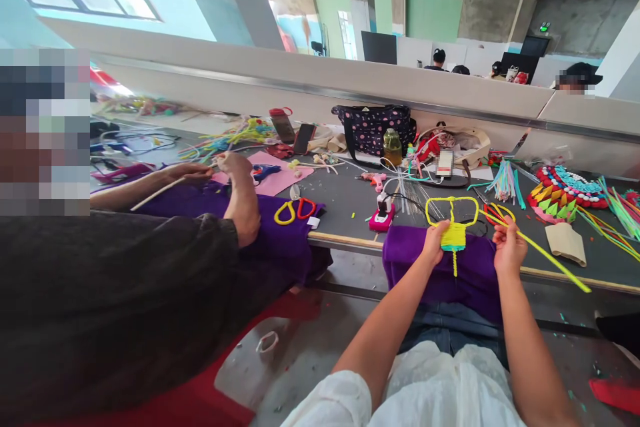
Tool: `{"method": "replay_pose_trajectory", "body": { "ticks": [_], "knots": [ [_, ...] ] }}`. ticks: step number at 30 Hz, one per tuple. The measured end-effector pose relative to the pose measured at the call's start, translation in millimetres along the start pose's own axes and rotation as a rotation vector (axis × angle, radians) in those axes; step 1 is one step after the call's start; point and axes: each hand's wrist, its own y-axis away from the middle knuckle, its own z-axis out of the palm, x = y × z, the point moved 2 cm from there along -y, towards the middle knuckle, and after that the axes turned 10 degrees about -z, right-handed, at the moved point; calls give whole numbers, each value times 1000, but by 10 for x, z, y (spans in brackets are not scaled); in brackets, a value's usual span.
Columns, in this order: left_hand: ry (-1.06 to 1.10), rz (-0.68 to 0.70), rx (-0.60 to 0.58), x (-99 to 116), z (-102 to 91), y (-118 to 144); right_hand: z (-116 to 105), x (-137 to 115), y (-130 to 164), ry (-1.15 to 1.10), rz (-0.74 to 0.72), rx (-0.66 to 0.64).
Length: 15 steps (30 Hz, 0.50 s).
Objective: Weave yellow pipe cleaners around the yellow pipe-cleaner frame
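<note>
My left hand (434, 241) grips a small yellow woven piece (453, 227), a looped yellow frame with a wound yellow and teal body and a short tail hanging down. My right hand (509, 245) pinches a long yellow pipe cleaner (543, 250) that runs from the piece out to the lower right. Both hands hover above a purple cloth (470, 274) draped over the near edge of the dark grey table (350, 204).
A co-worker on the left in a dark shirt rests an arm (243, 197) on another purple cloth. Yellow and red scissors (295, 209), a pink glue gun (383, 215), a phone (445, 162), a dotted bag (373, 127), a colourful woven craft (563, 190) and loose pipe cleaners lie about.
</note>
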Motion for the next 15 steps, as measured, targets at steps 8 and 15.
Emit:
{"method": "replay_pose_trajectory", "body": {
  "ticks": [8, 15],
  "knots": [
    [12, -47, -13, 4, 14, -19, 103, -316, -147, -30, -60, -2],
    [-2, -115, -34, 17, 7, -52, 409, 66, 42, 30, 58, -98]
  ]
}}
